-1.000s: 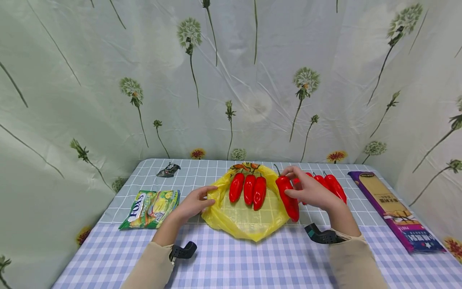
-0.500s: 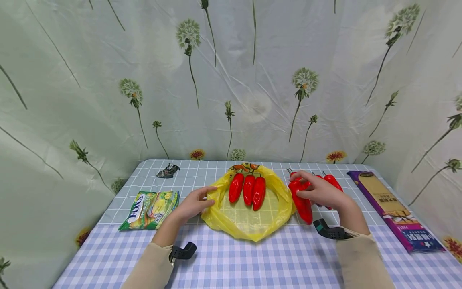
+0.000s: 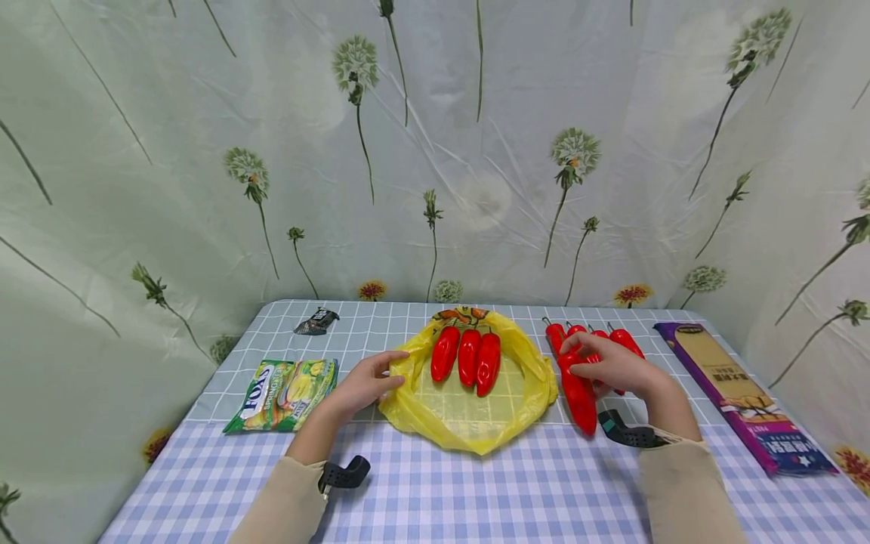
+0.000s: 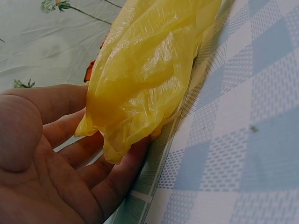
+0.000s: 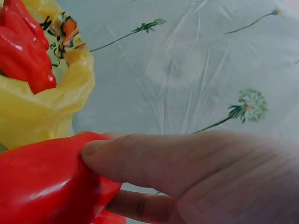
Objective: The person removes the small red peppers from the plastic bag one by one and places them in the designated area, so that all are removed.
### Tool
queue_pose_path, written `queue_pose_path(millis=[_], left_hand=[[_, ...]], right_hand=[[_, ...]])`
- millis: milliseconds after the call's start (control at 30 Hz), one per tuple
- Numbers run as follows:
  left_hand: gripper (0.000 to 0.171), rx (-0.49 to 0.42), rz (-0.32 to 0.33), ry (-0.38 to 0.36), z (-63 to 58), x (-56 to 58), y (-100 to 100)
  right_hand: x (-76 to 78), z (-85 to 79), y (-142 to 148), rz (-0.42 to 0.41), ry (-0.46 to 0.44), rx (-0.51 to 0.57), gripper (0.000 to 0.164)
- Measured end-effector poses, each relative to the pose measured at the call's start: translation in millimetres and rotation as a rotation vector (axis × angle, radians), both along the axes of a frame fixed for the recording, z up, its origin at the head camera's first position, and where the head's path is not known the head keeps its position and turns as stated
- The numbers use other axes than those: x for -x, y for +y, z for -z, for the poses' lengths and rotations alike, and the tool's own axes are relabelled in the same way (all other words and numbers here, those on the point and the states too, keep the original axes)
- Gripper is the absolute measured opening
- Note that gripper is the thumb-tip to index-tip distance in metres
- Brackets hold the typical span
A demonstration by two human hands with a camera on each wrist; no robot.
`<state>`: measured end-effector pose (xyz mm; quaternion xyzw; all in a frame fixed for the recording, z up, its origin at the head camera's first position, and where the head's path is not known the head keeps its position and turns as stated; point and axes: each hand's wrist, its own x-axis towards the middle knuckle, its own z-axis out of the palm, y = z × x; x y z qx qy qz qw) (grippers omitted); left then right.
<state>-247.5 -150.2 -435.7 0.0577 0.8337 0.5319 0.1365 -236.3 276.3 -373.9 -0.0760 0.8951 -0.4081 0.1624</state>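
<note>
My left hand (image 3: 368, 380) holds the left edge of a yellow plastic bag (image 3: 401, 412), thumb on one side and fingers on the other. The bag lies spread wide, with three red peppers (image 3: 469, 357) side by side inside. Right of the bag, my right hand (image 3: 615, 368) grips a red pepper (image 3: 580, 404) near its upper end, its tip pointing toward me. In the right wrist view the thumb presses on this pepper (image 5: 46, 182). Several more red peppers (image 3: 625, 342) lie behind the right hand, partly hidden by it.
At the left lies a green Fox's candy bag (image 3: 285, 394), with a small black wrapper (image 3: 317, 321) farther back. A purple and tan pasta packet (image 3: 737, 393) lies along the right edge. A flower-printed curtain (image 3: 476, 151) hangs behind the checked tablecloth (image 3: 435, 499).
My right hand has moved right and slightly toward me with the pepper, away from the bag. The bag's right rim has shifted a little outward. The left hand has stayed put.
</note>
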Motion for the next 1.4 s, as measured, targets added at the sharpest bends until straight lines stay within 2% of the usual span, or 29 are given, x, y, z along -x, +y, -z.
queue_pose_path(millis=[200,500,733,967,1400], left_hand=[[0.044,0.000,0.002,0.004,1.8,1.3,0],[0.043,0.015,-0.006,0.008,2.5,2.0,0],[0.044,0.014,0.002,0.009,0.6,1.2,0],[0.045,0.013,0.010,0.007,0.6,1.0,-1],[0.044,0.012,-0.015,-0.004,-0.3,-0.2,1]], right_hand=[[2.7,10.2,5,0.026,-0.002,-0.024,0.049],[5.5,15.5,11,-0.006,-0.052,-0.048,0.047],[5.1,19.2,12,-0.015,-0.051,-0.091,0.048],[3.4,18.3,12,-0.016,-0.064,-0.104,0.048],[4.0,19.7,14,-0.036,-0.074,-0.145,0.047]])
